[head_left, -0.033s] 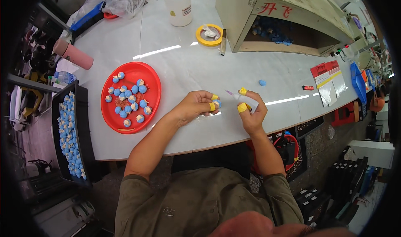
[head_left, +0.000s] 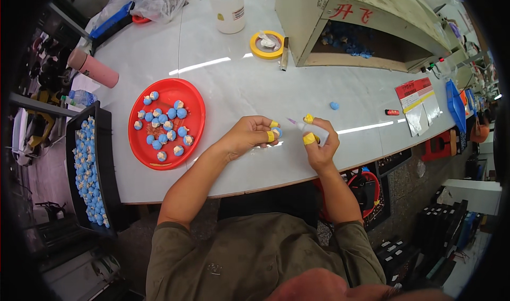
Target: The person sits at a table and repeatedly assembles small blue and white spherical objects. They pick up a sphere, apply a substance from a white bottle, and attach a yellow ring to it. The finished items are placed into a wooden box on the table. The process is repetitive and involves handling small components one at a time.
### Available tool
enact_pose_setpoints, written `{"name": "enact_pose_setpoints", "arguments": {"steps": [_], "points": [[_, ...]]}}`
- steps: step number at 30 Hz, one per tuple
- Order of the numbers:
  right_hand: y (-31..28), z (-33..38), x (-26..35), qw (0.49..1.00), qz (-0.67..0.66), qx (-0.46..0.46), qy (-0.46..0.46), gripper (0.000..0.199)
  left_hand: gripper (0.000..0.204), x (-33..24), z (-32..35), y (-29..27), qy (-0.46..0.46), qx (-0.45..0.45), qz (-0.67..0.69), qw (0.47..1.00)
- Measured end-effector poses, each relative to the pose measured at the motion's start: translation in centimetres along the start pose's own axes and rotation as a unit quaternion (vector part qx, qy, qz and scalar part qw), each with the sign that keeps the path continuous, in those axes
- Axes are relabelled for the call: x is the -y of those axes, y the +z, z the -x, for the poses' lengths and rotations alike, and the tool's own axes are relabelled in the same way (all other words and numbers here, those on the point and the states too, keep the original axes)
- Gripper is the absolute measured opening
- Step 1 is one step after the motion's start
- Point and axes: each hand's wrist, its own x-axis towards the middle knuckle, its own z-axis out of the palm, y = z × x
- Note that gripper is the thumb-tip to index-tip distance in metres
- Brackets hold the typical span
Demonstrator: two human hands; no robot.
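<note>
My left hand [head_left: 248, 136], with yellow tape around its fingertips, pinches a small blue ball-shaped piece [head_left: 279, 132] with a pale part on it. Just to the right, my right hand [head_left: 322, 142], taped in yellow as well, grips a small white dropper bottle [head_left: 315, 129]. The bottle's thin, purplish tip points left toward the blue piece, with a gap between them. Left of my hands lies a round red plate [head_left: 199, 104] holding several blue and cream pieces [head_left: 163, 138]. A lone blue piece [head_left: 334, 105] rests on the table beyond my right hand.
A black crate [head_left: 109, 157] full of similar blue pieces stands at the table's left edge. Farther back are a pink bottle [head_left: 98, 71], a white jug [head_left: 227, 9], a yellow tape roll [head_left: 254, 47], a marker [head_left: 284, 54] and a metal cabinet [head_left: 300, 27]. A red-topped packet [head_left: 411, 93] lies right.
</note>
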Motion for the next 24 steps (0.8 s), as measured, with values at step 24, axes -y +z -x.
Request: {"name": "enact_pose_setpoints", "arguments": {"steps": [24], "points": [[0.88,-0.70,-1.12,0.982,0.086,0.090,-0.140,0.026,0.036,-0.50,0.21,0.58,-0.006,0.000,-0.008,1.000]]}}
